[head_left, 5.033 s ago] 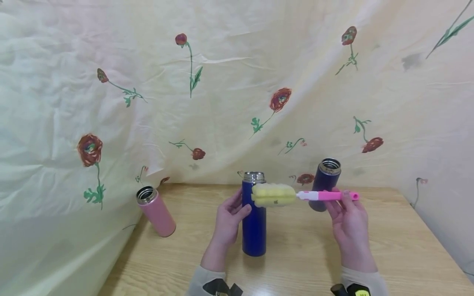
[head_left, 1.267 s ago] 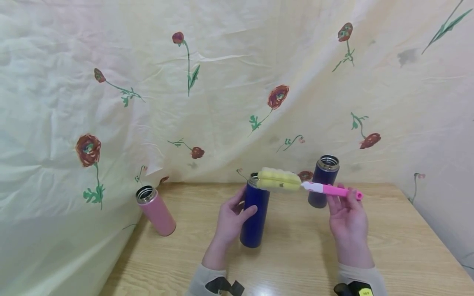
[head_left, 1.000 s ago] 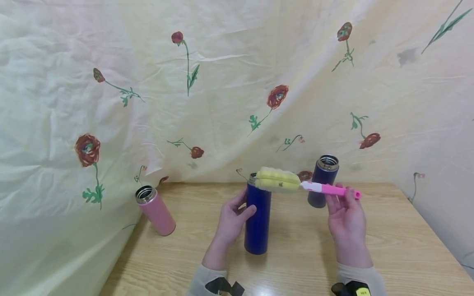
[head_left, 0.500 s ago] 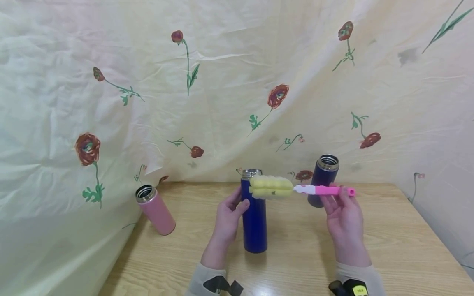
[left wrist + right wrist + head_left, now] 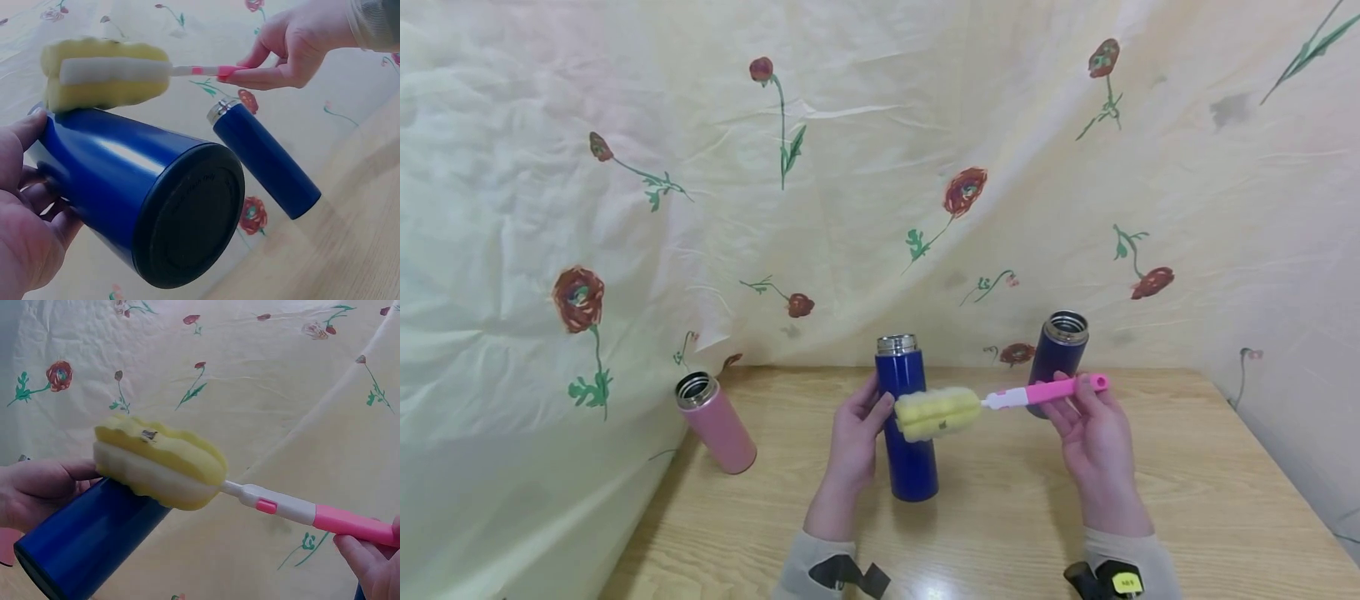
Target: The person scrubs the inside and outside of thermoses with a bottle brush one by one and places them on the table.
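Note:
In the head view my left hand (image 5: 853,437) grips a tall blue vacuum flask (image 5: 913,475) with an uncapped steel mouth (image 5: 897,343). The flask leans, its top to the left, and its black base (image 5: 190,219) shows in the left wrist view. My right hand (image 5: 1097,446) pinches the pink handle (image 5: 1051,389) of a bottle brush with a white neck. Its yellow and white sponge head (image 5: 936,414) lies across the upper side of the flask, close by my left thumb. In the right wrist view the sponge (image 5: 159,462) hides the flask's mouth.
A shorter dark blue flask (image 5: 1054,358) stands uncapped behind my right hand, partly covered by it. An uncapped pink flask (image 5: 722,429) stands at the left on the wooden table (image 5: 1000,533). A flowered cloth (image 5: 865,217) hangs behind and at the sides.
The sponge has moved from the flask's mouth down and left to its upper body. The blue flask has shifted left, its top now leaning left. The other two flasks stay in place.

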`<action>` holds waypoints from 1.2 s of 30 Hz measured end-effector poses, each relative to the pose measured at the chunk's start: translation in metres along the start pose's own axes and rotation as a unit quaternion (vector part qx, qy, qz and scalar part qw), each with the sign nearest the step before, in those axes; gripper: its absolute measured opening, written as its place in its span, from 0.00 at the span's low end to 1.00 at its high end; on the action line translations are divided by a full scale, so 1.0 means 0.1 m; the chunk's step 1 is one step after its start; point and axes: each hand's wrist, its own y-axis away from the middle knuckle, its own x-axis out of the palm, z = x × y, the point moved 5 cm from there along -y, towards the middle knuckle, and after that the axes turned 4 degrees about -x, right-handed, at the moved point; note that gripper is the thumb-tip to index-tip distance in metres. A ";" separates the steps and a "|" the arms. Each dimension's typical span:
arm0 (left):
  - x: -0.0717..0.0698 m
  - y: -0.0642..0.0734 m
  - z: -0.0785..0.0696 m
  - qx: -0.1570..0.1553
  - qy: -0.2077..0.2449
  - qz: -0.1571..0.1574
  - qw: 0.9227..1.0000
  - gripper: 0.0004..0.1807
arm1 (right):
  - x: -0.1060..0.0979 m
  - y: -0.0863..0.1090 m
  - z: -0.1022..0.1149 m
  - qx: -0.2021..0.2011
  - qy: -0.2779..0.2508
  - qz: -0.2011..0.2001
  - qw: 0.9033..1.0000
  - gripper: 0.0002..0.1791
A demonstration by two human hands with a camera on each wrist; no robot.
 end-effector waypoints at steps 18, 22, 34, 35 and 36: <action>-0.01 -0.03 0.00 -0.005 0.013 -0.021 1.000 0.30 | 0.00 -0.04 0.06 0.005 0.228 0.137 0.964 0.07; -0.02 -0.03 0.00 -0.004 0.017 -0.019 1.000 0.29 | 0.00 -0.03 0.04 0.009 0.243 0.145 0.959 0.08; 0.00 -0.04 0.04 -0.005 0.014 0.006 1.000 0.30 | -0.03 -0.06 0.08 0.007 0.192 0.124 0.973 0.06; 0.00 -0.04 0.05 -0.005 0.014 0.009 1.000 0.30 | -0.03 -0.06 0.09 0.005 0.180 0.116 0.977 0.06; 0.00 -0.04 0.05 -0.004 0.014 0.013 1.000 0.30 | -0.04 -0.06 0.10 0.004 0.167 0.107 0.980 0.05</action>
